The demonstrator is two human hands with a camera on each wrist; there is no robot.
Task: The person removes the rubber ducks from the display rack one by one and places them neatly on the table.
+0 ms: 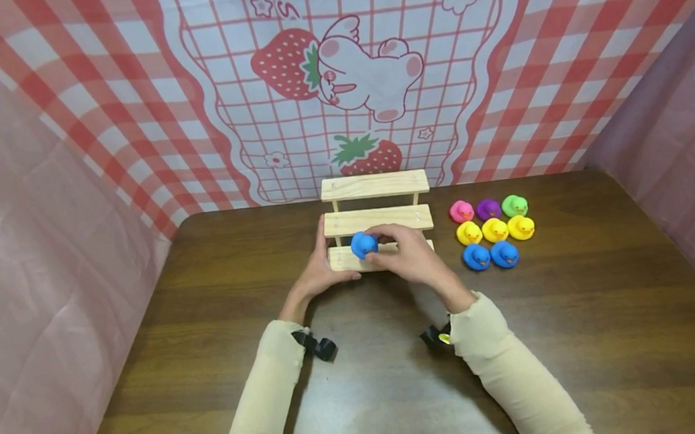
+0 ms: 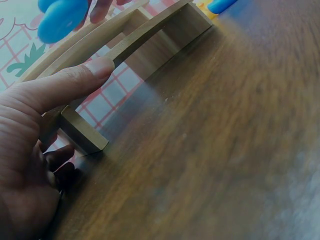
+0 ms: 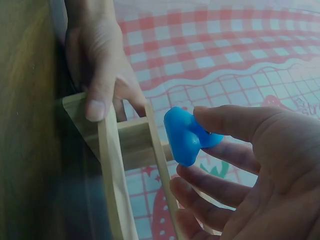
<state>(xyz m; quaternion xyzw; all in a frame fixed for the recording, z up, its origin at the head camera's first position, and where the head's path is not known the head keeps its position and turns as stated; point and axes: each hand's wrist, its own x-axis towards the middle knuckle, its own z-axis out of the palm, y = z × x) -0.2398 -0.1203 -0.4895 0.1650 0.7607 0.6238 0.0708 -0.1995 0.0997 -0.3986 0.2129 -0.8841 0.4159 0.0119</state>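
Observation:
A small three-step wooden rack (image 1: 378,220) stands on the table with its back near the patterned cloth. At its left end my left hand (image 1: 317,273) grips it, thumb (image 2: 82,80) along the front edge of the lowest step and fingers round the side. My right hand (image 1: 412,254) pinches a blue rubber duck (image 1: 363,244) between thumb and fingers. In the right wrist view the duck (image 3: 185,137) is held beside the steps, apart from the wood. The left hand (image 3: 102,60) shows there too, on the rack's far end.
Right of the rack, rubber ducks stand in rows: a pink one (image 1: 461,211), a purple one (image 1: 488,208) and a green one (image 1: 514,206) at the back, three yellow ducks (image 1: 495,230) in the middle, two blue ducks (image 1: 477,257) in front. A checked strawberry cloth (image 1: 244,116) hangs behind the brown table (image 1: 235,252).

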